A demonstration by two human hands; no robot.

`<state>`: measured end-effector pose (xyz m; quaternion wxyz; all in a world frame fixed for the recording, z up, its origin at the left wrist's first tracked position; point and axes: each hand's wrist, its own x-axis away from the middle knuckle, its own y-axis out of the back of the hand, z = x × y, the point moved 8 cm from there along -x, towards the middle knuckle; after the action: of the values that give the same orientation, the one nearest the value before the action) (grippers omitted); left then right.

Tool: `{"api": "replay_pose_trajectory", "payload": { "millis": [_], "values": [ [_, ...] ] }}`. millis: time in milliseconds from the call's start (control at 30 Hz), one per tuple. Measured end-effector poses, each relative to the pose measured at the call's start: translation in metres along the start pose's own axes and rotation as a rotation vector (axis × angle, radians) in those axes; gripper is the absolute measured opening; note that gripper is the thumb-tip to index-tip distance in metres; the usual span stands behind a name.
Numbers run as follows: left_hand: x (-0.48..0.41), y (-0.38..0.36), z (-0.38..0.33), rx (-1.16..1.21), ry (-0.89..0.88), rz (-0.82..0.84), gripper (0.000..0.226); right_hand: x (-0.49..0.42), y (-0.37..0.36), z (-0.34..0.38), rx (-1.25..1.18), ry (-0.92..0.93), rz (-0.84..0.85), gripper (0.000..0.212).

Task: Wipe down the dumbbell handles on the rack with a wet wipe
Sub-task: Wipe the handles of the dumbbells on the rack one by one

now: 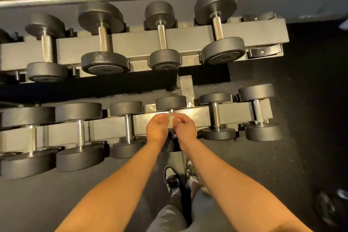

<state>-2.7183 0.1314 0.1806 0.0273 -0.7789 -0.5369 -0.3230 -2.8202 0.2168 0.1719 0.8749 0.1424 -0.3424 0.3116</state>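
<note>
The left hand (157, 128) and right hand (185, 129) pinch a limp, blurred wipe (171, 118). Wrap it round the rigid, probably slick handle (172, 111).

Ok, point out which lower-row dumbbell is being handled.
The third dumbbell from the right, lower row: the left hand and right hand meet at its handle, hiding most of it. Every other handle shows bare.

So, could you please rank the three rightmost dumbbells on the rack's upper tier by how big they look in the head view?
1. The left dumbbell and the right dumbbell look too alike to rank.
2. The middle dumbbell is clearly smallest.
</note>
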Motion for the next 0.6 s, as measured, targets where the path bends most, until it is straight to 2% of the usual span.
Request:
{"api": "replay_pose_trajectory", "payload": {
  "millis": [100, 233, 367, 433, 600],
  "values": [
    [0.003, -0.012, 0.024, -0.024, 0.018, 0.059, 0.024, -0.004, 0.002, -0.017, -0.013, -0.032, -0.014, 0.031],
    [-0.003, -0.039, 0.055, -0.006, 0.04, 0.228, 0.014, -0.026, 0.01, -0.039, -0.016, -0.051, -0.052, 0.033],
    [-0.031, -0.036, 0.079, -0.115, 0.001, 0.124, 0.018, -0.052, 0.011, -0.065, 0.123, 0.001, -0.04, 0.034],
    [-0.048, -0.037, 0.089, -0.131, 0.015, 0.069, 0.021, -0.068, 0.014, -0.071, 0.227, 0.079, -0.047, 0.028],
    [-0.09, -0.051, 0.096, -0.122, -0.101, -0.091, 0.018, -0.112, 0.012, -0.083, 0.439, 0.265, -0.041, 0.024]
  ]
}}
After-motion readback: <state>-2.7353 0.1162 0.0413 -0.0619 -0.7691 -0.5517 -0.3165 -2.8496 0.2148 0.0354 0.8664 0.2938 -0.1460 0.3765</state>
